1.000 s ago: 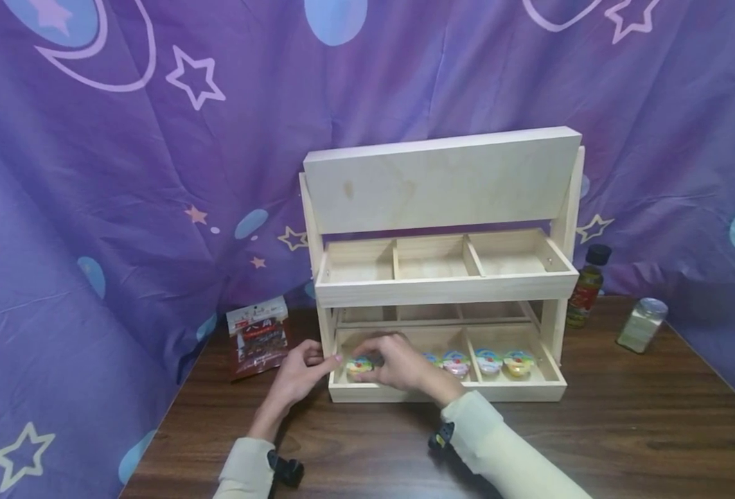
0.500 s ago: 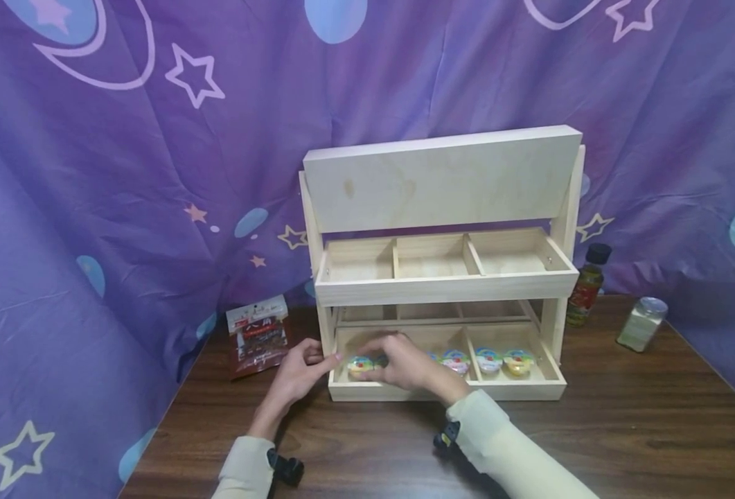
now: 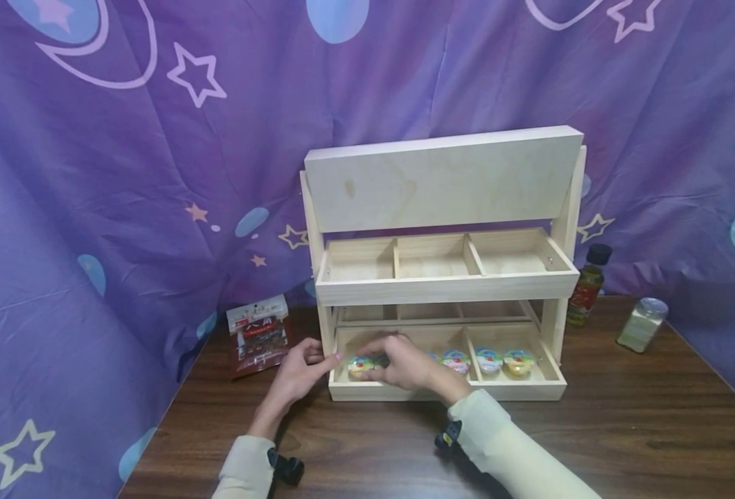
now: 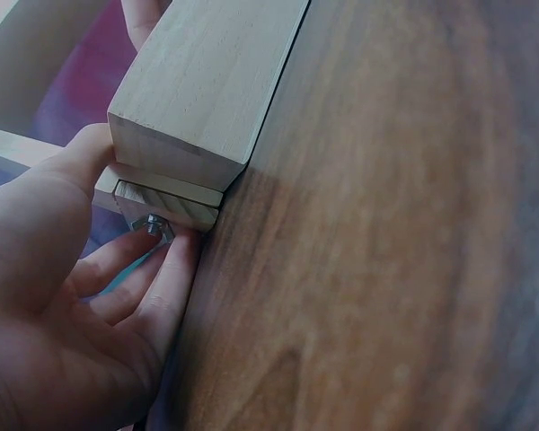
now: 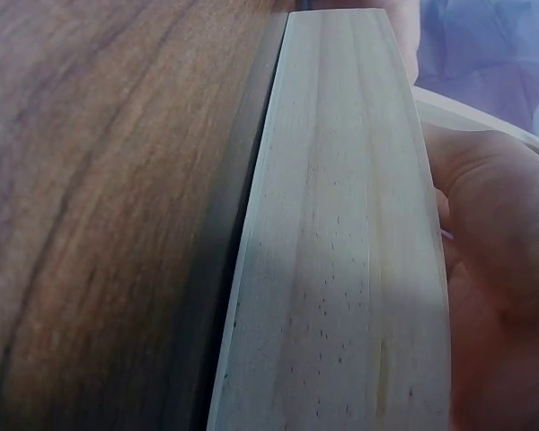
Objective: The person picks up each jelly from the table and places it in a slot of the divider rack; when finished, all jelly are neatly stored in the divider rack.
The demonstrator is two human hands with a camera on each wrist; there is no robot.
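Note:
My left hand [image 3: 301, 371] grips the left end of the wooden rack's lower tray [image 3: 448, 393]. In the left wrist view its thumb lies against the tray's side, with the fingers [image 4: 166, 278] beside a metal bolt [image 4: 151, 224] on the upright. The right hand [image 3: 404, 362] reaches over the front wall into the tray's left compartment, index finger and thumb around a small jelly cup [image 3: 380, 361]. Just left of it sits another jelly cup [image 3: 360, 367] with a colourful lid. From the right wrist, the tray's front board [image 5: 332, 233] hides the fingertips and the cup.
Other jelly cups [image 3: 456, 362] sit in the middle and right compartments, partly behind the right hand. Above is an upper tray [image 3: 445, 290] with three compartments. A brown-red spice packet [image 3: 259, 336] lies left; a dark-capped bottle [image 3: 585, 291] and clear jar [image 3: 643, 326] stand right.
My right hand has shifted slightly to the right, uncovering more of the leftmost jelly cup and the one beside it. The left hand has stayed at the tray's corner.

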